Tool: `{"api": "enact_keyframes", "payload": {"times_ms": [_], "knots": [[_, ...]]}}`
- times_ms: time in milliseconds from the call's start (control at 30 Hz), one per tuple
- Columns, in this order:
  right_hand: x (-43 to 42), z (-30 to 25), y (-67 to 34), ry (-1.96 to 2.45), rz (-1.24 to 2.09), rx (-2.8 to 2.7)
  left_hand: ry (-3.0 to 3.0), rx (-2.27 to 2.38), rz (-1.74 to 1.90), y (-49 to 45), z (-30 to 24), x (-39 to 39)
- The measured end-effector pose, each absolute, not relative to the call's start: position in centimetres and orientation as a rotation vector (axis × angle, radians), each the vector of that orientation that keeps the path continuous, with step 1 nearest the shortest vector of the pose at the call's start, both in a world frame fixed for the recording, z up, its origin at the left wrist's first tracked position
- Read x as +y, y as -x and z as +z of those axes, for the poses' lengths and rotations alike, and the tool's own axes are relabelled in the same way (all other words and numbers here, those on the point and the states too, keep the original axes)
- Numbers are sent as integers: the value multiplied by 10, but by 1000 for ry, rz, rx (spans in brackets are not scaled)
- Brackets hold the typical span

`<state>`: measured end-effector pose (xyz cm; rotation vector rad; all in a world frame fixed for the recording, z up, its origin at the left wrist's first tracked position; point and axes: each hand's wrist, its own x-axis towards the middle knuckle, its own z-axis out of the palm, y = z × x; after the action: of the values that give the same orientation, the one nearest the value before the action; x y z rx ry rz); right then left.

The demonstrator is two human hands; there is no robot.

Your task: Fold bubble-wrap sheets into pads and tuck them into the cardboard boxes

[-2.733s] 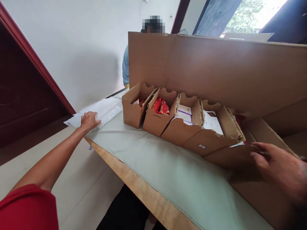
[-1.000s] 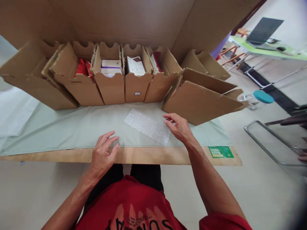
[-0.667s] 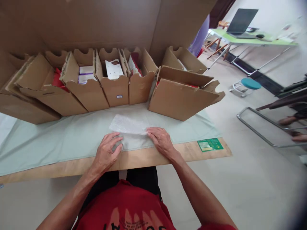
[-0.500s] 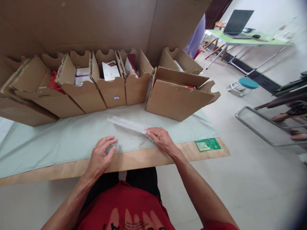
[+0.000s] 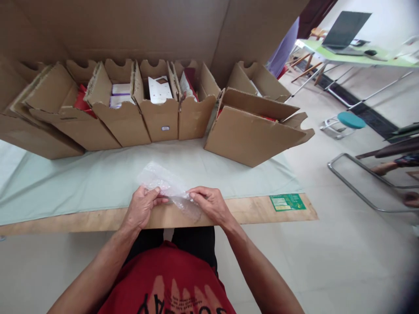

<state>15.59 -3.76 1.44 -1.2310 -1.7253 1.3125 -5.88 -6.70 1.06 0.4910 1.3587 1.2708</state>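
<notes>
A clear bubble wrap bag (image 5: 163,179) is stretched between my two hands, above the front edge of the cloth-covered table (image 5: 108,176). My left hand (image 5: 144,205) pinches its near left side between thumb and fingers. On the other side, my right hand (image 5: 209,203) grips the right end with thumb and forefinger. A loose part of the plastic hangs down between the hands over the bare wooden edge. Whether anything lies inside the bag I cannot tell.
Several open cardboard bins stand along the back, holding white-and-purple boxes (image 5: 120,93), a white perforated item (image 5: 159,90) and red packets. One cardboard bin (image 5: 255,131) sits angled at the right. Beyond are a laptop table (image 5: 369,56), a teal stool (image 5: 351,120) and a metal frame (image 5: 353,185).
My left hand has moved in and taken hold of the bubble wrap bag. The bag has come nearer and opened out wider. The view has shifted slightly.
</notes>
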Motion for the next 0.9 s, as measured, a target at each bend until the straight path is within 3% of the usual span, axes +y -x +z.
{"api": "enact_keyframes", "payload": {"times_ms": [133,267,433,600,800,900], "knots": [[-32,11,-152,1216,1452,-1450,-465,1348,1251,70,11,-74],[-18,24,-152,1200,1364,-1392,-469,1371,1255,81,18,-83],[32,44,-150,1238,1082,-1587,-419,1449,1174,88,21,-109],[87,33,-141,1428,737,-1861,-465,1385,867,97,20,-146],[56,7,-164,1374,328,-1824,-855,1705,914,139,38,-151],[26,9,-165,1262,308,-1973,-1281,1882,1007,146,42,-116]]}}
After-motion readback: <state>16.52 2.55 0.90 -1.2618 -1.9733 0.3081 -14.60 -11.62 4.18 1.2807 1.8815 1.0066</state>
